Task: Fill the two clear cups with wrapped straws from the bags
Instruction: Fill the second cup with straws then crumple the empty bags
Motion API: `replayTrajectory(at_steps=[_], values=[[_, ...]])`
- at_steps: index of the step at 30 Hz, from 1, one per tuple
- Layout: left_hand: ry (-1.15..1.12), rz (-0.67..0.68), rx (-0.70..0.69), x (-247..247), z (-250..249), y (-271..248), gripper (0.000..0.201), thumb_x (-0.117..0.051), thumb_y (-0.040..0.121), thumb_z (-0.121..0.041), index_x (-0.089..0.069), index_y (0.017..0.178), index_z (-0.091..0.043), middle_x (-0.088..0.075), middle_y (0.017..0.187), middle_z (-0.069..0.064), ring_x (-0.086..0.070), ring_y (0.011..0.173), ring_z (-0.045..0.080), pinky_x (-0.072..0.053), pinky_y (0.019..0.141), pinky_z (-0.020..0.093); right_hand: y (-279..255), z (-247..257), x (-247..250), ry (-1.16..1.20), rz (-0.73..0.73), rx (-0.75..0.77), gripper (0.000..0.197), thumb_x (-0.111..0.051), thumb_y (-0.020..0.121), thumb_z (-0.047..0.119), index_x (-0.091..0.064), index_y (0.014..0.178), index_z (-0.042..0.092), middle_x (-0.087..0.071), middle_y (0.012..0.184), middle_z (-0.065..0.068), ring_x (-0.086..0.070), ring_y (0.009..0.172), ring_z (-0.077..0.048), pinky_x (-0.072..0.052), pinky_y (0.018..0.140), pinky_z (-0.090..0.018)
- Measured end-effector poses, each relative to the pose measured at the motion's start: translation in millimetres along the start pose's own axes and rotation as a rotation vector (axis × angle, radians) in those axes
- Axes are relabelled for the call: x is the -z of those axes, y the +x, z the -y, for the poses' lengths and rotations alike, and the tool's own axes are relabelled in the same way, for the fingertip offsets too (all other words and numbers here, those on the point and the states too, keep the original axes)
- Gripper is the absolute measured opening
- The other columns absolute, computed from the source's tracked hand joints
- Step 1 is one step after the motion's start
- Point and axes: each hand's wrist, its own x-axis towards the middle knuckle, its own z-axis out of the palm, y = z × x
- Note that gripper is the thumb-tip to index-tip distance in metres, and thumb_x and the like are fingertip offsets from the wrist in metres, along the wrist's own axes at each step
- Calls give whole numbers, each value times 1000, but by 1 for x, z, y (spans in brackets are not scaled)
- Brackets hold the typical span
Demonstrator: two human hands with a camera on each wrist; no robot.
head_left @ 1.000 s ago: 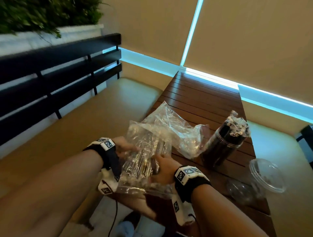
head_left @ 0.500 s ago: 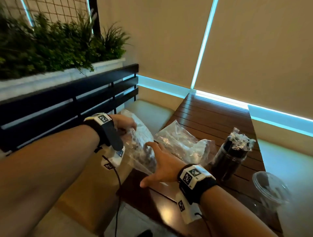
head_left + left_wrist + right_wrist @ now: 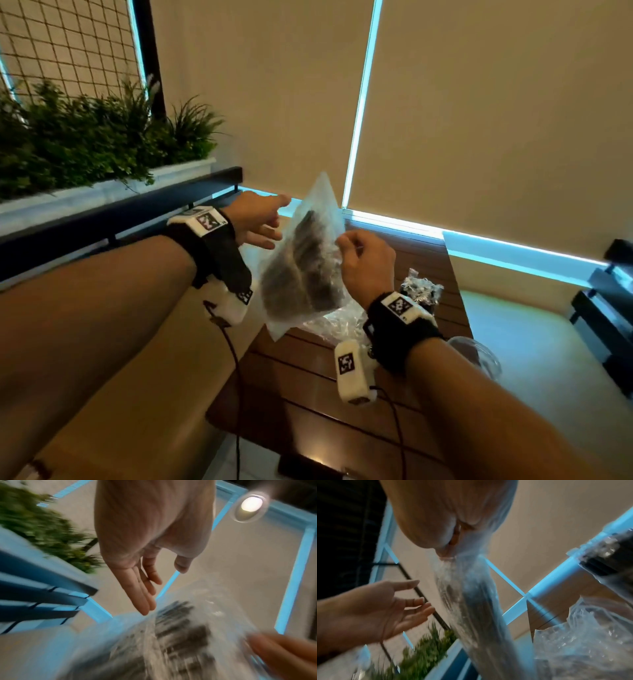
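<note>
Since the earlier frame, the bag of wrapped straws (image 3: 303, 270) has passed from the left hand (image 3: 255, 219) to the right hand (image 3: 364, 260) and risen above the tabletop (image 3: 301, 373). Right hand pinches the bag's upper edge; the bag hangs tilted below that grip, clear of the tabletop. Left hand is released, fingers (image 3: 142, 599) straight, just beside the bag's left face; contact cannot be confirmed. Second bag (image 3: 334, 323) lies crumpled on the tabletop under the held bag. Filled cup (image 3: 423, 294) stands right of the held bag; empty cup (image 3: 479, 356) further right.
</note>
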Motion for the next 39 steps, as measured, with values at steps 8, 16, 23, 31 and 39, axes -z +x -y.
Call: replayTrajectory(at_steps=[8, 16, 23, 31, 39], values=[[205, 263, -15, -82, 31, -13, 34, -66, 91, -39, -65, 92, -6, -60, 78, 7, -58, 60, 17, -52, 60, 27, -17, -30, -12, 33, 77, -368, 16, -68, 88, 27, -75, 77, 17, -71, 71, 2, -67, 73, -16, -57, 70, -38], [214, 348, 101, -109, 53, 11, 4, -60, 86, -4, -64, 87, -2, -65, 89, 20, -60, 80, 28, -52, 82, 39, -33, -59, -4, 159, 191, -603, 19, -83, 74, 26, -73, 58, 25, -73, 73, 1, -71, 79, -18, -59, 78, -41], [221, 431, 66, -122, 57, 13, 15, -58, 95, -12, -62, 108, -4, -69, 99, 12, -66, 95, 23, -57, 89, 41, -28, -69, 15, 456, 169, -859, 7, -69, 82, 7, -69, 74, 6, -66, 78, -9, -62, 82, -24, -55, 79, -40], [509, 246, -79, -114, 58, 12, 19, -61, 93, -13, -68, 90, 4, -75, 83, 13, -75, 81, 25, -62, 77, 38, -21, -82, 30, 27, -16, -871, 29, -55, 91, 24, -69, 109, 6, -69, 111, -11, -66, 95, -27, -56, 75, -29], [364, 140, -99, -107, 67, 12, 12, -61, 89, -12, -62, 82, -3, -72, 76, 12, -73, 69, 19, -61, 62, 33, -28, -87, 32, -223, 72, -499, 19, -67, 89, 22, -49, 93, 17, -56, 83, 4, -53, 68, -10, -36, 55, -21]])
